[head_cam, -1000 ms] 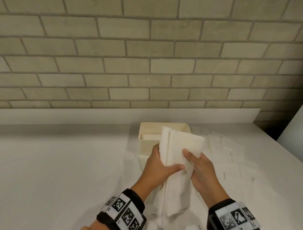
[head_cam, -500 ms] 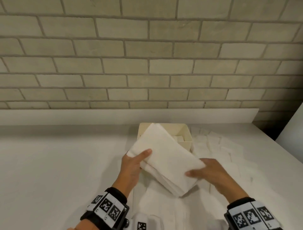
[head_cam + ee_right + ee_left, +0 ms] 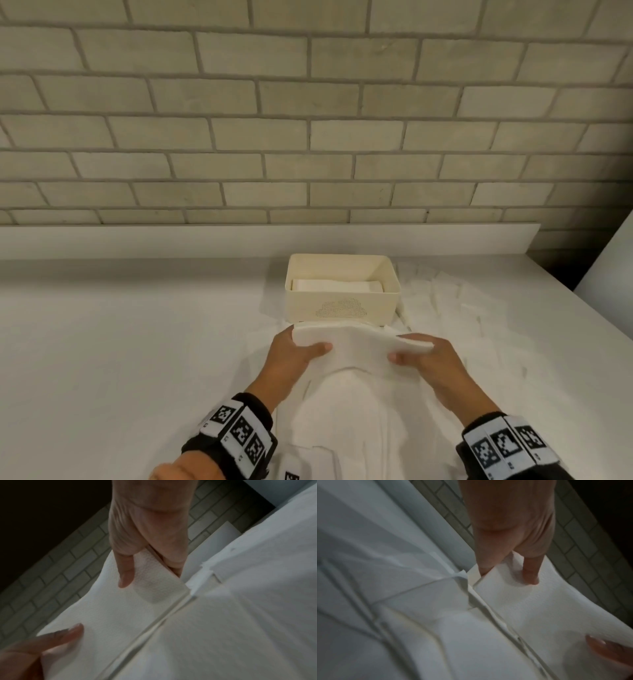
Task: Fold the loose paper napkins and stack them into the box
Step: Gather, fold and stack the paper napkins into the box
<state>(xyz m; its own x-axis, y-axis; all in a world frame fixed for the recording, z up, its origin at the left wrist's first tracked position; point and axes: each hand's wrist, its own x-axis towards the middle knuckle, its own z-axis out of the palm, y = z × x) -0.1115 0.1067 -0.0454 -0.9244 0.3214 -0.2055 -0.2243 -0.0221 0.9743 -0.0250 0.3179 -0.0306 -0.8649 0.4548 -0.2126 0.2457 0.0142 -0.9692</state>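
A: Why hold the napkin (image 3: 359, 346) by both ends?
B: Left hand (image 3: 291, 356) and right hand (image 3: 431, 359) pinch it, keeping the fold flat, just before the box (image 3: 342, 305).

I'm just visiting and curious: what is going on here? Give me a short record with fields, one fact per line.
Setting: white counter below a brick wall
Left hand: pinches the left end of the folded napkin
Right hand: pinches its right end
Napkin position: held in front of the box, not yet inside
Box contents: folded napkins already stacked
Loose napkins: spread on the counter right of the box and under the hands
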